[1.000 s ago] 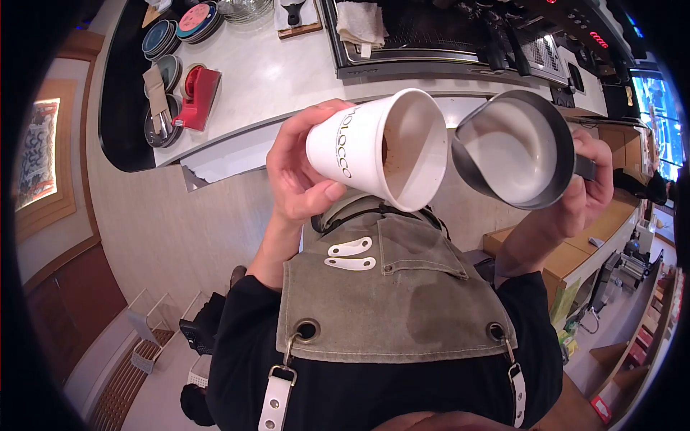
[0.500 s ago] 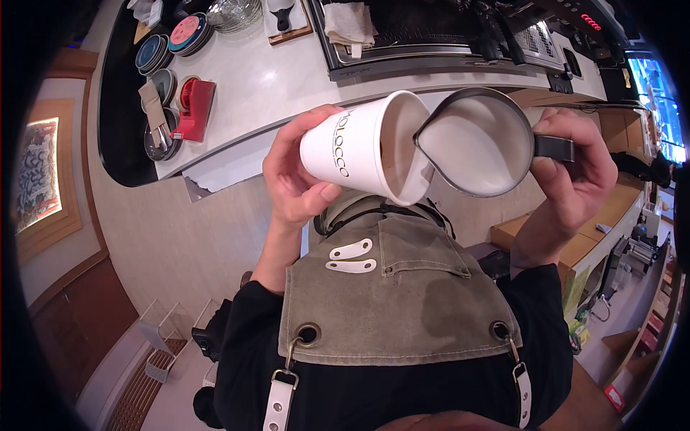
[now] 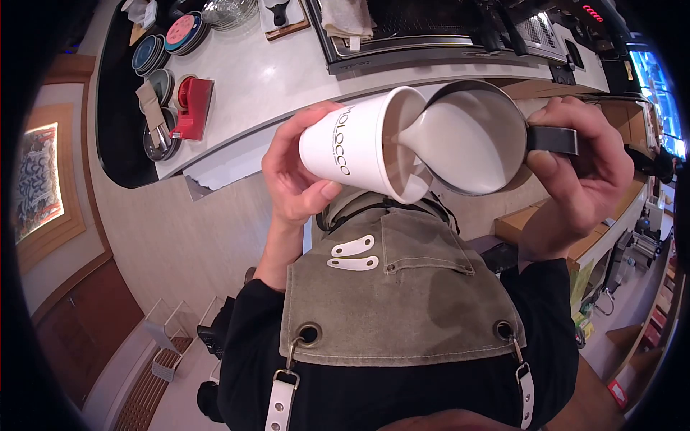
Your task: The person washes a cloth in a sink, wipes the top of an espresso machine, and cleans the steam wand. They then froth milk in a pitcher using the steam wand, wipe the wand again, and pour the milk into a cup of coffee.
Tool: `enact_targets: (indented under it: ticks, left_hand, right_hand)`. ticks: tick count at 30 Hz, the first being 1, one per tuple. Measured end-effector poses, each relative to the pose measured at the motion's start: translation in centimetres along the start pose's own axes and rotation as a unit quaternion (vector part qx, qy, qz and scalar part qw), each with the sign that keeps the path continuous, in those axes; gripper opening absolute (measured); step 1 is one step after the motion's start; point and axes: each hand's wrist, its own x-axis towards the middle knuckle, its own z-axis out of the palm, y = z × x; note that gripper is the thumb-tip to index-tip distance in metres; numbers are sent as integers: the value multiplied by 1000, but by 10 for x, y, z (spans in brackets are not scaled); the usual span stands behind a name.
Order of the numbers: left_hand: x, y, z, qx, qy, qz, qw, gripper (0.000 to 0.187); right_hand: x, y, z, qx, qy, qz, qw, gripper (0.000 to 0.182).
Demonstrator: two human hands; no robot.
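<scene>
My left hand (image 3: 296, 172) is wrapped round a white paper cup (image 3: 345, 151) with dark lettering, which leans with its mouth toward the right. My right hand (image 3: 582, 161) grips the handle of a metal pitcher (image 3: 514, 136) full of white milk (image 3: 463, 140). The pitcher tips left, its spout over the cup's rim, and milk runs from the spout into the cup. Most of the cup's contents are hidden by its wall. Both vessels are above the grey-green apron (image 3: 410, 309).
On the counter (image 3: 251, 86) at the upper left are stacked plates (image 3: 185, 32), a red tape dispenser (image 3: 194, 108) and glass dishes (image 3: 230, 11). A coffee machine (image 3: 424, 50) with a cloth (image 3: 347, 18) stands beyond. At the right are wooden shelves (image 3: 517, 219).
The pitcher has tipped further toward the cup, and a stream of milk now shows at its spout. My right hand has turned and shifted slightly right.
</scene>
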Motion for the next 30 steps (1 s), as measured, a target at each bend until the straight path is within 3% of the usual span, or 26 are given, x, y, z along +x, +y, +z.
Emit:
enact_targets:
  ticks: [13,21,30]
  left_hand:
    - [4,-2,0,-15,25,-17,999,76]
    - [5,7,0,-16,17,-12,1000,79]
    - [4,-7,-7,-28,37,-44,998,80]
  right_hand:
    - [8,-10,-2,-16,2,-98,995,43]
    - [12,-17,2,-43,21,-57,997,43]
    - [18,-16,0,-20,8,-87,996,44]
